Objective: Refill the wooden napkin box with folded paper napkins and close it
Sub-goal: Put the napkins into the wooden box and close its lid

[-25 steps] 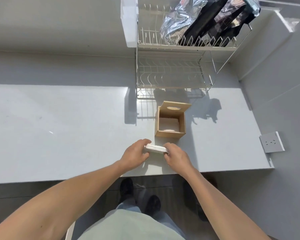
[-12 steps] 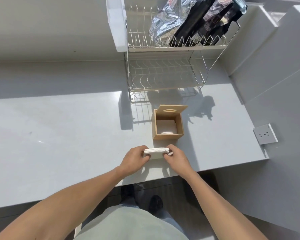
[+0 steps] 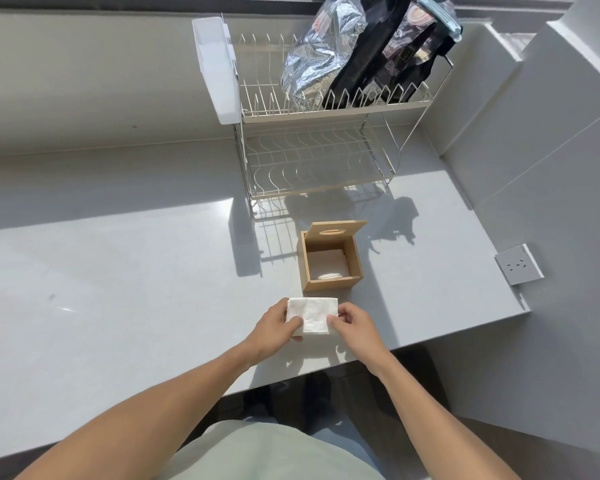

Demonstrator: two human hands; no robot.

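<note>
- The white folded paper napkin stack [image 3: 311,319] is pinched at both ends by the left hand [image 3: 274,328] and right hand [image 3: 354,328], just near of the open, partly filled square wooden napkin box [image 3: 329,268].
- Sheets could fan apart or snag on the box's near rim if lowered tilted.
- The upright slotted wooden lid [image 3: 334,231] at the far side could be knocked.

One head-worn wide-angle view is looking steeply down and forward from close above the counter [image 3: 118,271], the wall lying far.

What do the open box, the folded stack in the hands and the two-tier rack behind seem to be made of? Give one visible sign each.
Box: light wood, probably plywood or bamboo, matt; tan, flat panels.
Stack: white paper napkins, soft and matt, with creases; held by the left hand and the right hand.
Rack: thin metal wire, seemingly cream-coated with shiny bare legs.
</note>
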